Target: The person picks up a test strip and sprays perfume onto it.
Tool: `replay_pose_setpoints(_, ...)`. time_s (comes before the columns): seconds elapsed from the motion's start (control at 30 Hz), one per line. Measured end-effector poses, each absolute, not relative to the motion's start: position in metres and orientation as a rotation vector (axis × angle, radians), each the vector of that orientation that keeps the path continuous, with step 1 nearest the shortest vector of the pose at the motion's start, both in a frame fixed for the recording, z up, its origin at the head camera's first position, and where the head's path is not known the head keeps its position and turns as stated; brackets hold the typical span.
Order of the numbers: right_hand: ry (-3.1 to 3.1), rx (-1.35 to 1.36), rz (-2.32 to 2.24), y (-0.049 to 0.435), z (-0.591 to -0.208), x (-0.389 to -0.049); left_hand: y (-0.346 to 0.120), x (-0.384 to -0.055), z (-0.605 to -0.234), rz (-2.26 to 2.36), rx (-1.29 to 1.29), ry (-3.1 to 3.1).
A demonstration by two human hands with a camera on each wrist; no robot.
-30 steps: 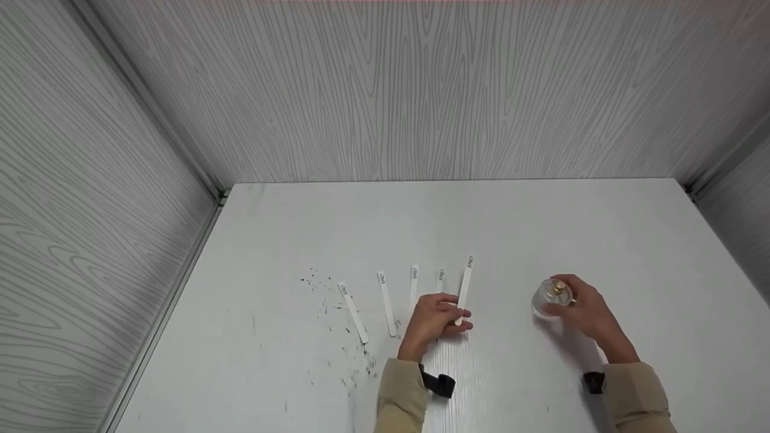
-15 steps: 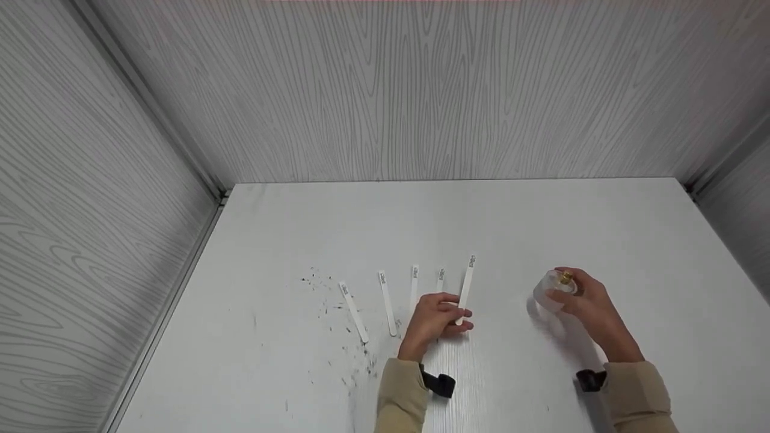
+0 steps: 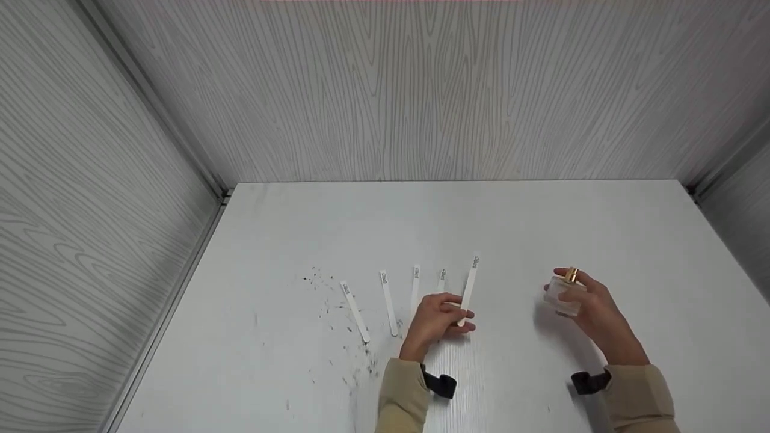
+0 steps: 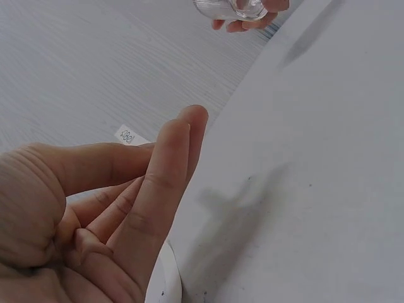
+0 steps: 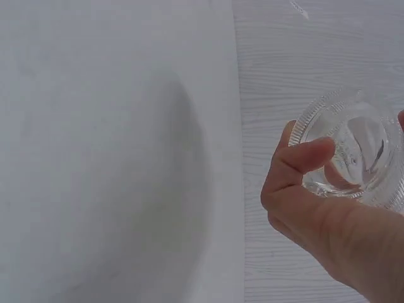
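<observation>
In the head view my left hand (image 3: 434, 319) pinches a white perfume test strip (image 3: 471, 282) between thumb and fingers, its lettered end pointing up and away. The left wrist view hides most of that strip behind the fingers; only a lettered end (image 4: 128, 134) shows. To the right, my right hand (image 3: 598, 316) grips a clear glass perfume bottle (image 3: 560, 296) with a gold spray top, raised over the table and tilted. The right wrist view looks at the bottle's round ribbed glass base (image 5: 360, 139), with fingers and thumb around its side.
Several more lettered strips lie fanned on the white table (image 3: 289, 228), among them one strip (image 3: 355, 313) at the left and another strip (image 3: 388, 304) beside it. Dark specks (image 3: 355, 349) mark the tabletop there. A grey wood-grain panel (image 3: 385, 90) rises behind.
My right hand has turned the perfume bottle from top-up towards its side, so the gold spray top now points up and away. The left hand and its strip have hardly moved.
</observation>
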State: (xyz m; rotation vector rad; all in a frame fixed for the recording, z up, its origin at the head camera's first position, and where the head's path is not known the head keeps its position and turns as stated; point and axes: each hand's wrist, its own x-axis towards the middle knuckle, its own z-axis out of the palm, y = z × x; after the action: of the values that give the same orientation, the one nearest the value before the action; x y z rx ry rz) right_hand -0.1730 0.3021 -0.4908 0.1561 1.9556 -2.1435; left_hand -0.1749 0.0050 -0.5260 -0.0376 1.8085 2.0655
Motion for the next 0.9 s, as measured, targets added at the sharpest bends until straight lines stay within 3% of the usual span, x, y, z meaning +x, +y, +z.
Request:
replay_pose_setpoints(0.43,2.050,0.264,-2.064,0.286,-0.489,-0.171,0.006,-0.175,-0.526,2.041,-0.026,1.833)
replay_pose_setpoints(0.9,2.394,0.145,-2.096,0.273,-0.492,-0.167,0.007,-0.175,-0.528,2.094,0.016,1.848)
